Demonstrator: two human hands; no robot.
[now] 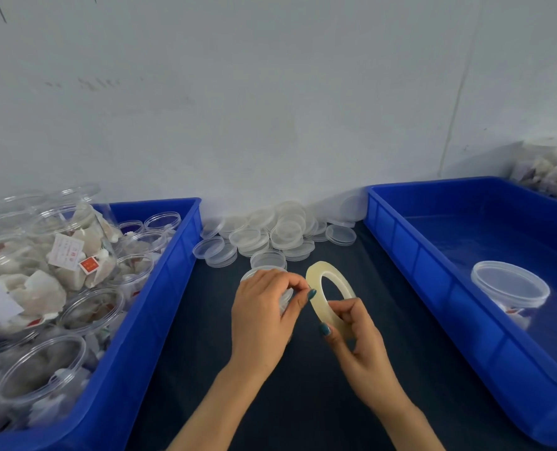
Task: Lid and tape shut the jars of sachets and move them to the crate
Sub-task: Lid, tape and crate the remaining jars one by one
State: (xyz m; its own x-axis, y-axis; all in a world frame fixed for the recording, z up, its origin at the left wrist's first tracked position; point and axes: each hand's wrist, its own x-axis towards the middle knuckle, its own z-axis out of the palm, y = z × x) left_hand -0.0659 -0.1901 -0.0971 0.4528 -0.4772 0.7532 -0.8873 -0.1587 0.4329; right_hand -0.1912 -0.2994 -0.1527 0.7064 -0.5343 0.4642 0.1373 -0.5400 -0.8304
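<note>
My right hand (358, 336) grips a pale yellow roll of clear tape (319, 281) upright above the dark table. My left hand (264, 310) sits just left of the roll, its thumb and forefinger pinched together at the roll's edge, apparently on the tape end. Under my left hand stands a clear lidded jar (254, 275), mostly hidden. Clear lids (270, 236) lie heaped at the back of the table. The blue crate (433, 262) on the right holds one lidded jar of sachets (511, 288).
On the left, a blue crate (173, 255) is piled with several open jars of sachets (53, 265). A grey wall rises close behind the table. More sachets (553, 174) lie at the far right behind the right crate.
</note>
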